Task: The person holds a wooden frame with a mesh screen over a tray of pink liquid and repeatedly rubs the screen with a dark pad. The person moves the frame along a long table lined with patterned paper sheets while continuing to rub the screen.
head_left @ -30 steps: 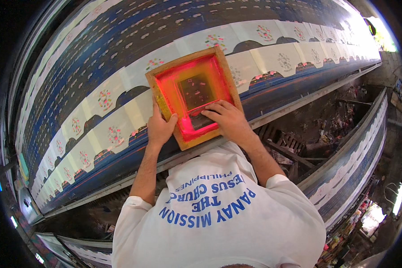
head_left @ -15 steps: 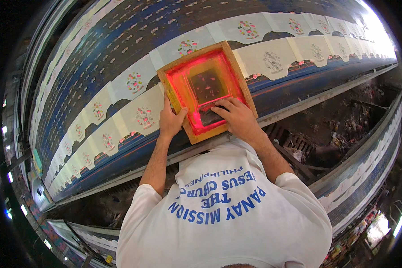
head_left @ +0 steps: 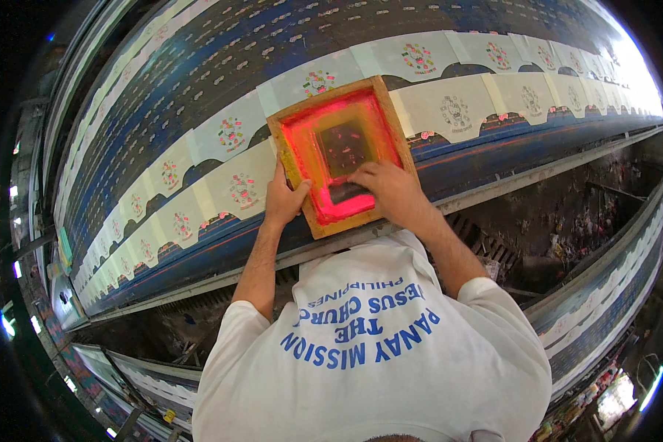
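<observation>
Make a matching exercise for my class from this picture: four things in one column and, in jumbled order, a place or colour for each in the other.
Column one:
1. Wooden frame
2. Left hand
3. Right hand
4. Shirt

Column two:
A. At the dark bar inside the frame
B. White
C. Bright pink and yellow within its border
D. On the frame's left side

Right pairs: 1-C, 2-D, 3-A, 4-B.
</observation>
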A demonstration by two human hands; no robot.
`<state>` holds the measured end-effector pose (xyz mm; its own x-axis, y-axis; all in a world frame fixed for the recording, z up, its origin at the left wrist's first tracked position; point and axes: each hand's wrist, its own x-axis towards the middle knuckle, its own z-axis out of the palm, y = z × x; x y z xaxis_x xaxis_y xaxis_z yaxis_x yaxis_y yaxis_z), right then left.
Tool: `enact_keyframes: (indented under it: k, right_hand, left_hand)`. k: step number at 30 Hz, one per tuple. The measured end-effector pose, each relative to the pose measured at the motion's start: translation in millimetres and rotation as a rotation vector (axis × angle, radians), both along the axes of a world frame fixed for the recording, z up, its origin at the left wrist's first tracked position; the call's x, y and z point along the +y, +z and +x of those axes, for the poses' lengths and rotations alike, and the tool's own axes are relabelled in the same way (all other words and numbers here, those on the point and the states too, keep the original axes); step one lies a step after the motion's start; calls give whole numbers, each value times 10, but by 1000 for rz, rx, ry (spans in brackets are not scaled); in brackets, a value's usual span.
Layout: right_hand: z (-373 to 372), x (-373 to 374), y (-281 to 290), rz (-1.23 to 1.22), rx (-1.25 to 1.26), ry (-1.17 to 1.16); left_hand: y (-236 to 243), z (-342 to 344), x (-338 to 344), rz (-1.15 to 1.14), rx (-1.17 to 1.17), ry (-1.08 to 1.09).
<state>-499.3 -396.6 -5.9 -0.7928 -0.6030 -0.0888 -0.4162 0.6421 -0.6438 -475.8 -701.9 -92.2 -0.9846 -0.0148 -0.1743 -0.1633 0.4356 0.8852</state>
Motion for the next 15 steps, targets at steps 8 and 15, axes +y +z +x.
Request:
enact_keyframes:
  k: [8,15]
  right_hand:
    - [-1008,-317,-221,-49,271,-64]
    - [-95,-179,-173,-25,172,-83]
  left_hand:
    - [272,-40,83,14,-144,36]
    - [411,-34,84,-114,-230,4]
